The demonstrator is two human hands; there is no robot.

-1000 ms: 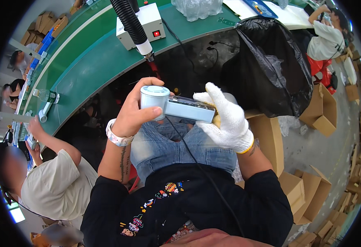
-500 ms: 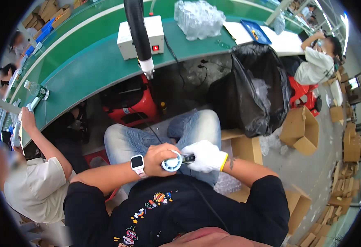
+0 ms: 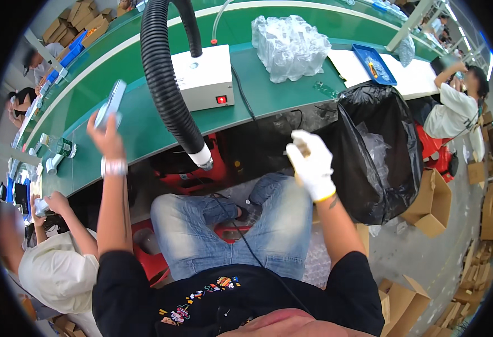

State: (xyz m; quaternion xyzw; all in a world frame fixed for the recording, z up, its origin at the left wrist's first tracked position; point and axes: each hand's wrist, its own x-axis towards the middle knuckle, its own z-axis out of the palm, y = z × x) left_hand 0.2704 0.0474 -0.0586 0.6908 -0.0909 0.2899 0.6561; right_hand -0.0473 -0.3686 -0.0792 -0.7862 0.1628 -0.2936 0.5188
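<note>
My left hand (image 3: 107, 136), with a watch on its wrist, is raised at the edge of the green bench (image 3: 86, 143). Its fingers are closed round a light blue handheld fan (image 3: 111, 105), held tilted over the bench top. My right hand (image 3: 312, 165) wears a white glove with a yellow cuff. It hovers beside the black plastic bag (image 3: 370, 185), fingers loosely bent and apart, with nothing visible in them. Between my hands hangs a black corrugated hose (image 3: 165, 84) with a white nozzle, in front of a white box with a lit red switch (image 3: 207, 78).
Clear plastic packaging (image 3: 288, 48) and a blue tray (image 3: 374, 64) lie on the bench. A plastic bottle (image 3: 61, 146) stands at the left, near a co-worker (image 3: 58, 269) whose hands hold a pale object. Cardboard boxes (image 3: 432, 205) sit on the floor at the right.
My hands have parted from over my lap. The left has carried the fan forward and left above the bench; the gloved right has let go and moved forward toward the black bag.
</note>
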